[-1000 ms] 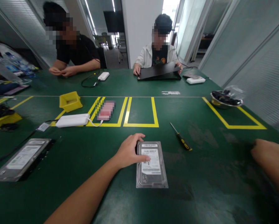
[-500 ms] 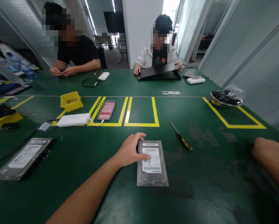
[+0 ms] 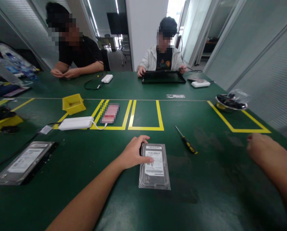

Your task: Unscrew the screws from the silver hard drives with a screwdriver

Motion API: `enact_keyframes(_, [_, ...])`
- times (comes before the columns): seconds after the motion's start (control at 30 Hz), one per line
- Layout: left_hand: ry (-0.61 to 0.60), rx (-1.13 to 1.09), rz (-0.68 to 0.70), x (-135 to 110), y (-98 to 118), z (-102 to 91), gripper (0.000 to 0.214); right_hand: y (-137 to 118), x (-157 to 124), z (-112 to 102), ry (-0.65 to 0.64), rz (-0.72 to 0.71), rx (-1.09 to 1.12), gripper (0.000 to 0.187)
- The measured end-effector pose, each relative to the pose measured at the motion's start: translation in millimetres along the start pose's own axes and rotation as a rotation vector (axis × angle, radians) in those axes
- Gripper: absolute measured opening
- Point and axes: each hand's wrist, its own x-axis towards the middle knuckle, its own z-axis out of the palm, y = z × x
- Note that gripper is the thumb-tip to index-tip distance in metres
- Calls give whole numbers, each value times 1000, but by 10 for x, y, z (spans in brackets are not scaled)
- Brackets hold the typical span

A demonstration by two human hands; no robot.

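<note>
A silver hard drive (image 3: 155, 173) with a white label lies flat on the green table (image 3: 206, 199) in front of me. My left hand (image 3: 132, 153) grips its far left corner, fingers curled over the far edge and thumb pressed on the label. My right hand (image 3: 263, 149) hovers low over the table at the right, smeared by motion, with nothing visible in it. A small screwdriver (image 3: 187, 145) with a black and yellow handle lies between the drive and my right hand.
A second hard drive (image 3: 20, 162) lies at the left, with a white box (image 3: 75, 123) and a yellow bin (image 3: 72, 103) beyond. A metal bowl (image 3: 231, 103) sits at the far right. Two people sit across; one holds a black panel (image 3: 163, 77) flat.
My right hand has moved left and forward towards the screwdriver. The hard drive shifted slightly under my left hand. The person opposite lowered the black panel flat.
</note>
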Motion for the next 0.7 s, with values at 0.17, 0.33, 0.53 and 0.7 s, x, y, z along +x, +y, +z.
enact_keyframes(0.17, [-6,12,-4,11,0,-1,86,-833,-424,-201,-48,-274,124,10])
enact_keyframes(0.33, [-10,-5,-35,39,-7,3,91,-1678,-945,-357,-119,-512,582,14])
enact_keyframes(0.53, [114,-177,-120,64,-13,122,74,-2273,-1388,-320,-383,-403,1166,15])
enact_keyframes(0.7, [433,-475,-351,121,128,320,46,-2361,-1454,-28,-367,-277,1357,16])
